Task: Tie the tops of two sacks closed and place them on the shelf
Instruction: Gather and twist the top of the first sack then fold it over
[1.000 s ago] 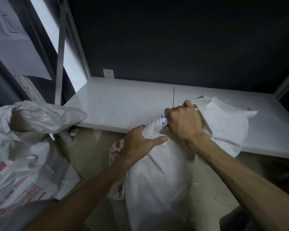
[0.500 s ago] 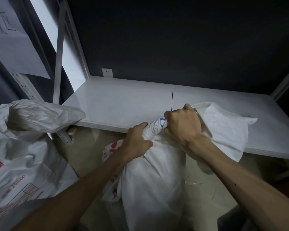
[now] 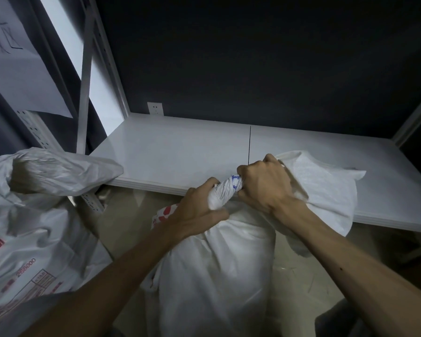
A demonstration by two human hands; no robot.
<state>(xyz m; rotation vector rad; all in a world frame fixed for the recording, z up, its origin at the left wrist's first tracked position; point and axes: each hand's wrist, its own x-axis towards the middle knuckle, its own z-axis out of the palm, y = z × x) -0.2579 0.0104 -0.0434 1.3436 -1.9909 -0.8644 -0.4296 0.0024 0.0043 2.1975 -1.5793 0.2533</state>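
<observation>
A: Saw both hands clamped on the twisted neck [image 3: 225, 192] of the white sack [image 3: 216, 276]. Left hand [image 3: 195, 210] wrapped low around the twist, fingers closed tight on it. Right hand [image 3: 265, 183] gripped just above, fingers curled shut over the gathered cloth, knuckles up.

B: And the sack itself?

A: Stood upright on the floor [image 3: 301, 276], right in front of the shelf [image 3: 180, 152] edge. Loose top flap [image 3: 326, 190] flopped over to the right, draped onto the shelf board. Bit of blue print showed on the twist, red print down the left side.

B: Second one?

A: Sat off to the left, well apart. Other sack [image 3: 34, 227], white with red lettering, mouth slumped open and leaning against the shelf corner. Untied. Nothing else on the shelf besides that flap; wall socket [image 3: 155, 108] behind it, paper sheet [image 3: 17, 66] hung upper left.
</observation>
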